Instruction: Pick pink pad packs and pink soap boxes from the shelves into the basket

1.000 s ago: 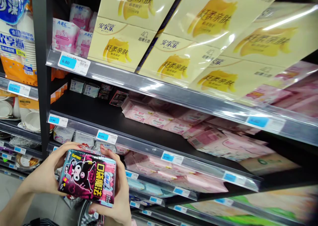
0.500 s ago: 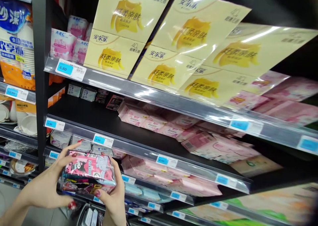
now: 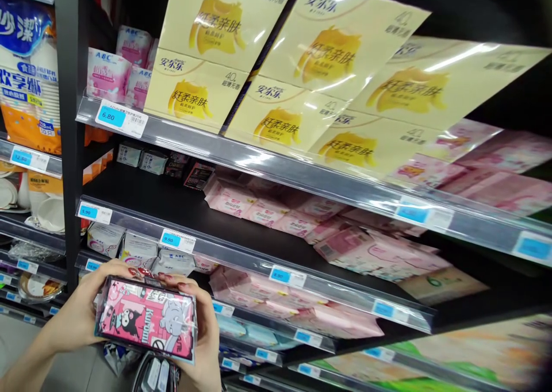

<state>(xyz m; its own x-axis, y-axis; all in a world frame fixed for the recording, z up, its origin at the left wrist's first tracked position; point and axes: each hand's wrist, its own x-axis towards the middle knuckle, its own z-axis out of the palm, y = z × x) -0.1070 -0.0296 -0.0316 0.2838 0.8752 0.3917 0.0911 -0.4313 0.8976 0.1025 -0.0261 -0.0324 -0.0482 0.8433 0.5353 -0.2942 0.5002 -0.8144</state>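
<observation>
A pink and black plastic-wrapped pack [image 3: 146, 318] with a cartoon figure and the word "Kuromi" is held up before the lower shelves. My left hand [image 3: 84, 300] grips its left side, fingers curled over the top edge. Around the right side closes my right hand [image 3: 204, 329], its fingertips on the top edge as well. The printed broad face points toward me; the thumbs are mostly hidden. Behind the pack, white ABC packs [image 3: 140, 249] stand on a shelf.
Pale yellow boxes [image 3: 196, 87] fill the upper shelf. Pink packs [image 3: 267, 211] lie on the black middle shelf [image 3: 142, 193], whose clear price rail [image 3: 241, 260] juts forward. Bagged paper cups [image 3: 28, 87] stand left of a dark upright [image 3: 71, 150]. Below the pack is a dark container [image 3: 150, 375] with packages.
The pack has been turned so its printed face now points at me. My left hand's fingers have closed over its top edge, and my right fingers have come over it too.
</observation>
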